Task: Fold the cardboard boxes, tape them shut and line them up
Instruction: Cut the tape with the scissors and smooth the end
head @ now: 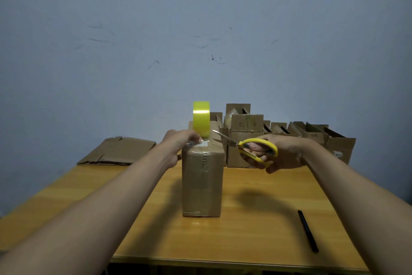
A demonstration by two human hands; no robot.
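A folded cardboard box [202, 183] stands upright in the middle of the wooden table [256, 225], with clear tape running down its front. A yellow tape roll [201, 118] stands on edge on the box's top. My left hand [178, 144] rests at the box's top left edge, its fingers pinching the tape strip beside the roll. My right hand [276, 154] grips yellow-handled scissors [252, 148] to the right of the box. Their blades are open and point left at the tape just below the roll.
Several cardboard boxes [245, 141] stand in a row along the back right, some with open flaps. Flattened cardboard [118, 151] lies at the back left. A black pen [308, 231] lies near the table's front right edge. A pale wall rises behind.
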